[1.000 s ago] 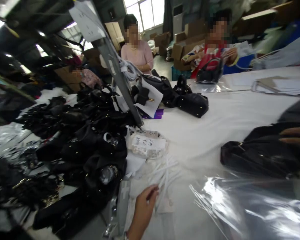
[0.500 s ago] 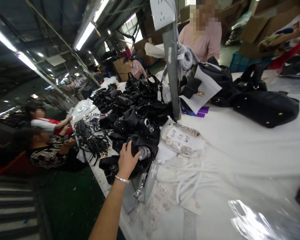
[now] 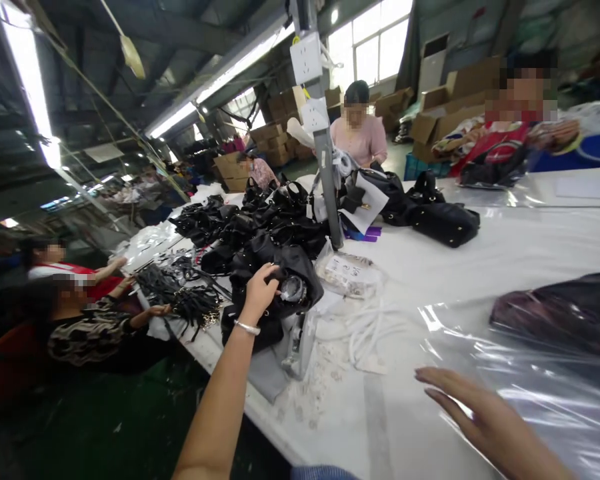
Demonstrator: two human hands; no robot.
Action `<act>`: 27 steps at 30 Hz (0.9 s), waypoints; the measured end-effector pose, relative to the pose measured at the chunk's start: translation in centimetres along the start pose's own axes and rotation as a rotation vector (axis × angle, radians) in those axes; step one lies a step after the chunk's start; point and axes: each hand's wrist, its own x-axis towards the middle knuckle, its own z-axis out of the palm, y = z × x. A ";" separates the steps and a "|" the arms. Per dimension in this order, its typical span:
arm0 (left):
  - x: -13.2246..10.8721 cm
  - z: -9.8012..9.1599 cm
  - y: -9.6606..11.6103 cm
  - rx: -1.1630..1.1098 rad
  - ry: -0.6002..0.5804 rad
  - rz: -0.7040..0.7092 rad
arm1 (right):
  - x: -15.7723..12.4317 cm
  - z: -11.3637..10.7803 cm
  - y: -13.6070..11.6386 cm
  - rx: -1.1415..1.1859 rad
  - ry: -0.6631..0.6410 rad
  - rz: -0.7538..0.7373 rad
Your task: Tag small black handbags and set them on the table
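My left hand (image 3: pixel 261 292), with a bracelet at the wrist, grips the edge of a black handbag (image 3: pixel 307 277) at the near end of the pile. A clear-wrapped round bundle (image 3: pixel 293 289) shows in the bag's side, just right of my fingers. My right hand (image 3: pixel 485 413) is above the table at the lower right, fingers stretched out and nothing in it. Under and beside it spreads clear plastic film (image 3: pixel 460 340), and a black bag (image 3: pixel 560 313) lies in the plastic.
Many black bags (image 3: pixel 250 220) are heaped beyond my left hand. Straps (image 3: pixel 185 293) lie to their left. A metal post (image 3: pixel 325 167) rises from the white table (image 3: pixel 415 280). A labelled plastic packet (image 3: pixel 350 273) lies near it. Several people work around the table.
My view has turned to the right. My right hand has come into view, open. My left hand stays at the black handbag, which now sits a little higher and more upright.
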 end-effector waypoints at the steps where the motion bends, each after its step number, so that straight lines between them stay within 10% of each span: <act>1: -0.9 -0.4 1.7 0.017 -0.048 0.030 | 0.0 0.7 -1.6 -0.011 0.008 -0.057; 7: -6.3 1.7 7.4 0.054 -0.324 0.262 | -0.1 5.4 -6.8 -0.197 0.232 -0.340; 20: -17.0 16.9 5.8 0.234 -1.201 0.745 | -8.8 13.1 -3.1 -0.761 -0.116 -0.225; 27: -24.1 13.3 4.7 0.014 -0.956 0.934 | -12.4 17.8 -0.3 -0.704 0.131 0.041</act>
